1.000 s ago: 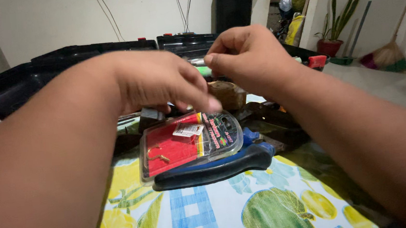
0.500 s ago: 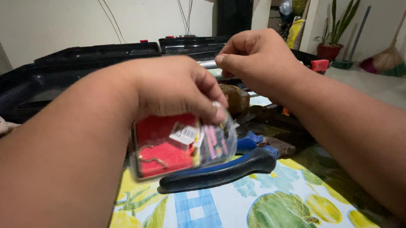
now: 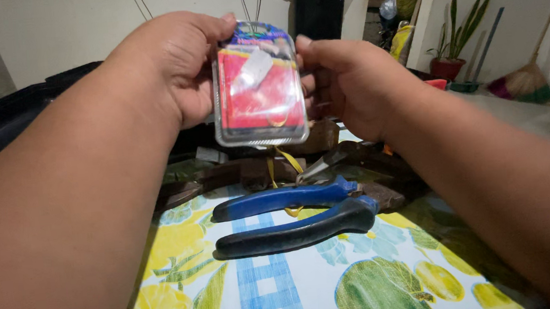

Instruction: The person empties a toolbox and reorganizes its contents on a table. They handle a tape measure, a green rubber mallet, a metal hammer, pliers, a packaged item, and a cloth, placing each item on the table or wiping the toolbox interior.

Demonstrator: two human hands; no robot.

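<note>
Red-carded clear blister pack [image 3: 258, 87], blue-handled pliers [image 3: 293, 215], seemingly fruit-printed tablecloth [image 3: 286, 291].

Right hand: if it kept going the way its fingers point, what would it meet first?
The right hand points leftward at the clear blister pack, already touching its edge; beyond that lies the left hand. Depth unclear.

Between the fingers [image 3: 309, 44], the blister pack [image 3: 258, 87] is glossy clear plastic over red card. Below them, the pliers [image 3: 293, 215] have matt rubbery handles on a smooth printed worktop [image 3: 286, 291] cloth.
</note>
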